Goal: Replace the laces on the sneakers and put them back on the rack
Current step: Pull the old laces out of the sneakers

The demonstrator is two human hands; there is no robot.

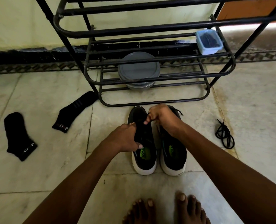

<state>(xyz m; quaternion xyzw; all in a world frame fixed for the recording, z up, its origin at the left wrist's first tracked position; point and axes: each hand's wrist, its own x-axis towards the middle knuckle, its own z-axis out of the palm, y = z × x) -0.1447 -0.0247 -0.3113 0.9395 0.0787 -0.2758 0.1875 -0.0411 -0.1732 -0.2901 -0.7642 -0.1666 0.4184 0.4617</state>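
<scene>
Two black sneakers with white soles stand side by side on the floor, toes toward the rack: the left sneaker (144,152) and the right sneaker (173,157). My left hand (125,138) grips the left sneaker's upper at its left side, thumb at the opening. My right hand (160,118) pinches a black lace (147,116) above that sneaker's forefoot. A lace end (180,112) shows past my right hand. A loose black lace (224,135) lies bundled on the floor to the right. The black metal rack (150,62) stands just behind the sneakers.
Two black socks (19,136) (76,110) lie on the floor at the left. A blue plastic box (209,42) holding dark laces sits on a rack shelf at the right. Grey round lidded containers (139,68) sit low in the rack. My bare feet (166,210) are at the bottom.
</scene>
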